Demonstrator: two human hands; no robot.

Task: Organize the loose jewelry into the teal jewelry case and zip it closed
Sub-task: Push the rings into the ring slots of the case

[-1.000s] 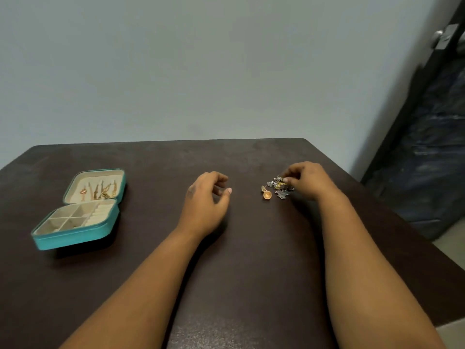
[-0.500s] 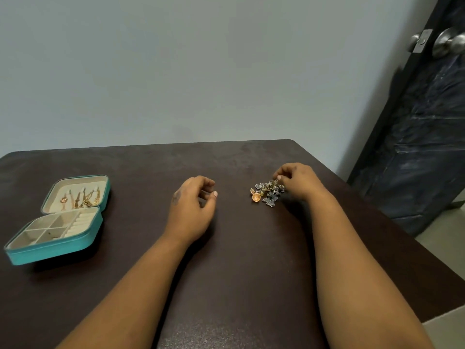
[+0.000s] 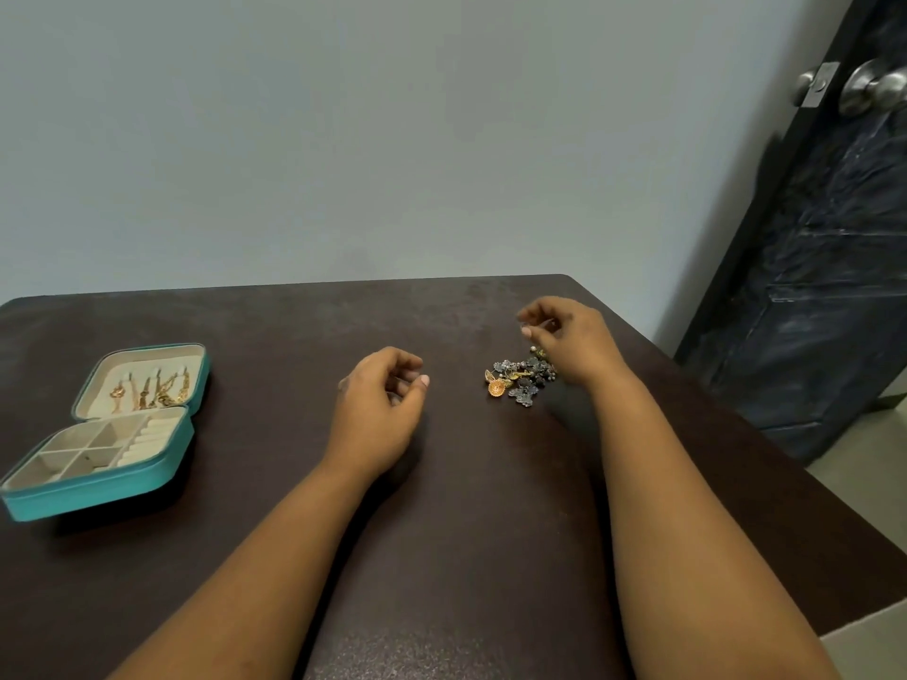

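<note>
The teal jewelry case (image 3: 105,485) lies open at the table's left. Its lid holds several gold pieces (image 3: 149,392), and the cream compartments in its base look empty. A small pile of loose jewelry (image 3: 520,380), dark silver pieces and one round gold earring, sits right of centre. My right hand (image 3: 572,343) hovers just above the pile's far side. Its thumb and fingertips pinch a small piece of jewelry that hangs below them. My left hand (image 3: 380,414) rests on the table left of the pile, loosely curled and holding nothing.
The dark brown table (image 3: 275,336) stands against a pale wall. Its right edge runs diagonally close to my right arm. A dark door with a metal knob (image 3: 871,90) stands at the far right, over pale floor.
My right hand has lifted off the pile with a small piece pinched in its fingers. The view has swung slightly right, so the case sits further left. My left hand has hardly moved.
</note>
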